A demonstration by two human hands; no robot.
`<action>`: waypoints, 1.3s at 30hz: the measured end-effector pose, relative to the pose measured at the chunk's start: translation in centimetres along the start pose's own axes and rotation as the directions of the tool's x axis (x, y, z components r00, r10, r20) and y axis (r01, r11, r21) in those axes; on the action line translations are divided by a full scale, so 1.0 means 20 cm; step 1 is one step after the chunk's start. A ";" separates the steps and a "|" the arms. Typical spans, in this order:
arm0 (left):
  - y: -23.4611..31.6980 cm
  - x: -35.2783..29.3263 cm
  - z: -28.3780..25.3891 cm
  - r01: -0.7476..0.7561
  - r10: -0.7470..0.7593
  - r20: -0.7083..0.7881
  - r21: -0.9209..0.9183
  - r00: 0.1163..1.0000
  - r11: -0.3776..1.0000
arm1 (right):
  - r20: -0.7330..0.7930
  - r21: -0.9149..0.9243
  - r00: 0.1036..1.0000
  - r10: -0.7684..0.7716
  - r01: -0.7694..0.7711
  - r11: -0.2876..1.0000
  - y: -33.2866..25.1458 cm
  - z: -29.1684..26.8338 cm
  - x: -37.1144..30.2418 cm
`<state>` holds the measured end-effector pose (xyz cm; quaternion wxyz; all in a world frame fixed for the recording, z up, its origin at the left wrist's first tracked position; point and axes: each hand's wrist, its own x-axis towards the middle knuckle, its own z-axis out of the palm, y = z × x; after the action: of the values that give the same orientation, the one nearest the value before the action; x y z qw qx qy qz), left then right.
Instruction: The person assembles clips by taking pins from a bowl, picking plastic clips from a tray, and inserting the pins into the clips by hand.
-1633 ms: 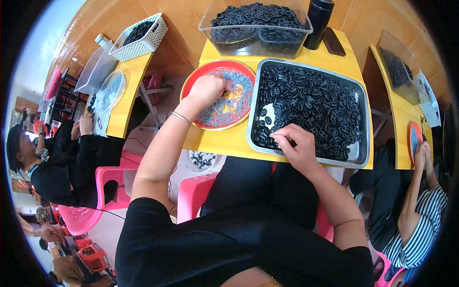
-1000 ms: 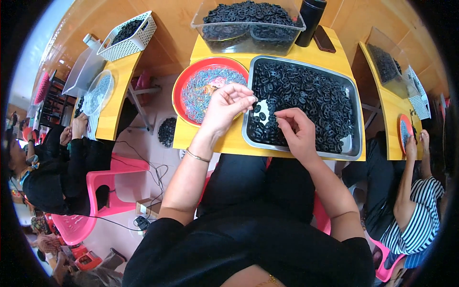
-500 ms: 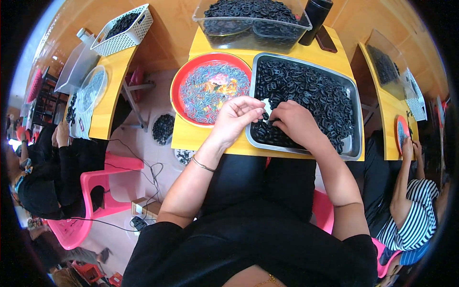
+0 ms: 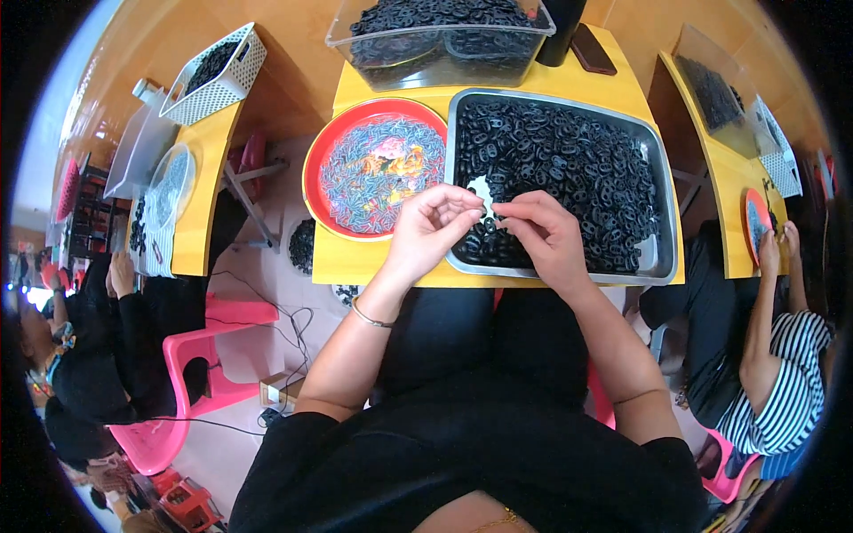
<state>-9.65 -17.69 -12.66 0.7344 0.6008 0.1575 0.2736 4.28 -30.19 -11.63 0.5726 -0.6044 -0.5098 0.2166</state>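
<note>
Fingertips of my left hand (image 4: 434,229) are pinched around a small black piece (image 4: 487,214), mostly hidden by them. My right hand (image 4: 549,238) meets it there, thumb and forefinger closed in a pinch; what sits in that pinch is too small to make out. Both hands hover over the near left corner of a metal tray (image 4: 569,279) heaped with black oval pieces with holes (image 4: 569,178). A pale patch of tray bottom shows just beyond the fingertips. To the left stands a red round tray (image 4: 314,195) with many thin greyish pins (image 4: 364,191) on its flower-patterned base.
A clear bin (image 4: 444,75) of black pieces stands at the back of the yellow table (image 4: 351,258), beside a dark cylinder (image 4: 560,35) and a phone (image 4: 593,51). Co-workers sit at tables left and right. Cables (image 4: 289,333) cross the floor near a pink chair (image 4: 182,382).
My right hand has lifted from the black pieces in the tray and come to the left hand's fingertips. The whole view has shifted slightly.
</note>
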 end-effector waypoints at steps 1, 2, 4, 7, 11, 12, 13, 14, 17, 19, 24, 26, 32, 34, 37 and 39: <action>0.00 0.00 0.00 -0.017 0.017 0.007 -0.001 1.000 1.000 | -0.007 0.004 1.000 0.002 -0.002 1.000 -0.01 0.00 0.00; 0.01 0.00 0.01 -0.034 0.034 0.013 -0.003 0.999 0.999 | -0.028 0.015 1.000 0.012 -0.011 1.000 -0.01 0.00 0.00; 0.00 0.00 0.01 -0.032 0.032 0.014 -0.001 0.999 0.999 | -0.052 0.030 0.998 0.024 -0.022 0.999 -0.02 0.01 0.00; 0.00 0.00 0.02 -0.028 0.028 0.010 -0.007 1.000 1.000 | -0.068 0.298 0.961 0.266 -0.235 0.925 -0.01 0.01 -0.02; -0.01 0.00 0.02 -0.031 0.031 0.014 0.008 0.999 0.999 | -0.031 0.233 0.972 0.235 -0.221 0.947 0.02 0.01 -0.03; -0.01 0.00 0.02 -0.029 0.029 0.015 0.007 0.999 1.000 | -0.029 0.202 0.975 0.221 -0.210 0.957 0.02 0.01 -0.03; 0.00 0.00 0.02 -0.029 0.029 0.019 0.003 0.999 1.000 | -0.029 0.202 0.975 0.222 -0.212 0.956 0.02 0.01 -0.03; 0.00 0.00 0.02 -0.030 0.030 0.023 -0.002 0.999 1.000 | -0.016 0.171 0.980 0.197 -0.191 0.967 0.02 0.01 -0.03; -0.01 0.00 0.02 -0.043 0.042 0.033 0.016 0.999 0.999 | -0.008 0.124 0.988 0.156 -0.154 0.980 0.03 0.01 -0.03; -0.01 0.00 0.02 -0.042 0.041 0.035 0.016 0.999 0.999 | -0.015 0.108 0.990 0.140 -0.138 0.984 0.03 0.01 -0.03; -0.01 -0.01 0.03 -0.047 0.046 0.037 0.024 0.998 0.999 | -0.027 0.068 0.991 0.132 -0.130 0.989 0.01 0.01 -0.02; -0.01 -0.01 0.03 -0.034 0.033 0.035 0.025 0.999 0.999 | -0.036 0.065 0.992 0.118 -0.116 0.991 0.01 0.01 -0.02; -0.01 -0.01 0.04 -0.043 0.041 0.034 0.062 0.999 0.997 | -0.059 0.019 0.995 0.079 -0.078 0.997 0.00 0.01 -0.02; -0.01 -0.01 0.04 -0.060 0.058 0.033 0.093 0.998 0.994 | -0.060 0.003 0.997 0.058 -0.058 0.998 0.00 0.01 -0.02; -0.01 -0.02 0.06 -0.088 0.086 0.025 0.139 0.996 0.986 | -0.055 -0.005 0.996 0.064 -0.064 0.998 0.00 0.01 -0.03; -0.01 -0.02 0.06 -0.097 0.096 0.017 0.155 0.995 0.983 | -0.037 -0.016 0.997 0.062 -0.063 0.998 0.01 0.00 -0.03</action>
<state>-9.28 -18.97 -12.65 0.6719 0.6644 0.1456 0.2931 4.12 -30.69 -11.91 0.5696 -0.6288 -0.4818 0.2191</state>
